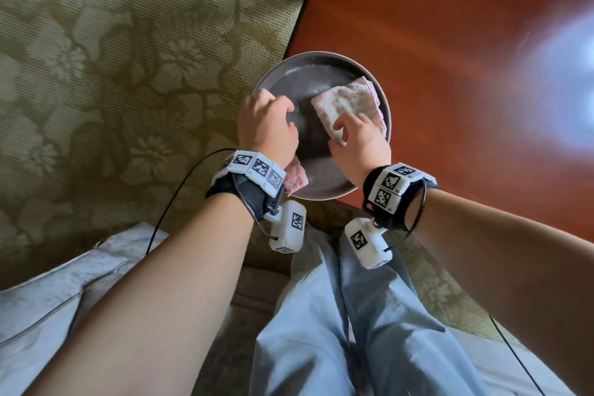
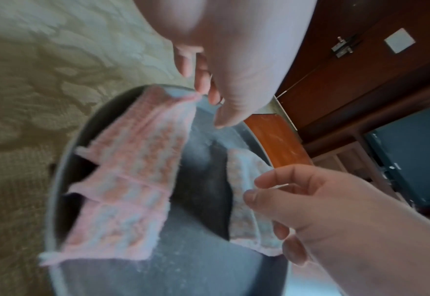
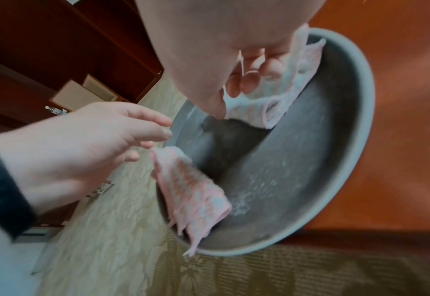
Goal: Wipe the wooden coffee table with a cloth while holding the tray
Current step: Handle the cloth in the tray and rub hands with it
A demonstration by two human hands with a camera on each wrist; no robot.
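Note:
A round grey tray (image 1: 302, 77) sits on the corner of the reddish wooden table (image 1: 450, 42), and its near part overhangs the edge. Two pink cloths lie in it. My right hand (image 1: 340, 132) pinches the near edge of the folded cloth (image 1: 347, 100) on the tray's right side; the right wrist view shows thumb and fingers curled on this cloth (image 3: 284, 86). My left hand (image 1: 286, 112) hovers over the tray's left side with loose fingers and holds nothing. Under that wrist the second cloth (image 1: 297, 178) drapes over the rim, as the left wrist view shows (image 2: 128, 190).
Green flowered carpet (image 1: 112, 58) spreads to the left of the table. My legs in light blue trousers (image 1: 337, 331) are below the tray. A dark wooden cabinet (image 2: 361, 70) stands beyond the table. White specks dust the tray's floor (image 3: 297, 170).

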